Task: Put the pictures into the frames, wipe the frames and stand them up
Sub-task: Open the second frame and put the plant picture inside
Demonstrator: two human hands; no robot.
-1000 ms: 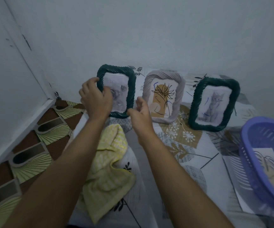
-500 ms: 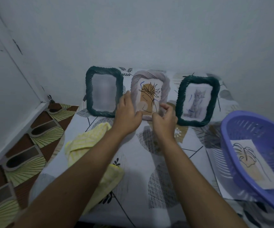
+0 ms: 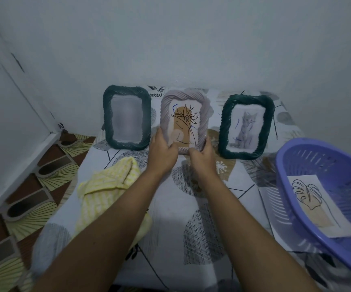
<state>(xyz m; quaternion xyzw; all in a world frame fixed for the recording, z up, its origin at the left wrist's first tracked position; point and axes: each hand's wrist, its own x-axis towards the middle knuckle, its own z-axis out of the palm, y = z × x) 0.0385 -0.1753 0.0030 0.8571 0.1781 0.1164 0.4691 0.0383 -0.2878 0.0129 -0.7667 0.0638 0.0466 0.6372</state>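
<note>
Three woven frames stand in a row against the wall. The left green frame (image 3: 127,120) holds a blurred grey picture. In the middle stands the pale lilac frame (image 3: 184,119) with a plant drawing. My left hand (image 3: 162,153) grips its lower left corner and my right hand (image 3: 202,158) grips its lower right corner. The right green frame (image 3: 245,126) shows a cat picture. A yellow cloth (image 3: 105,190) lies crumpled on the table under my left forearm.
A purple plastic basket (image 3: 292,157) sits at the right with a leaf drawing (image 3: 315,205) inside. The patterned tablecloth (image 3: 183,228) covers the table. Tiled floor (image 3: 25,199) and a white wall lie to the left.
Both hands left the left green frame, which now stands alone, moved right and took hold of the lilac frame's lower corners. The view has shifted right.
</note>
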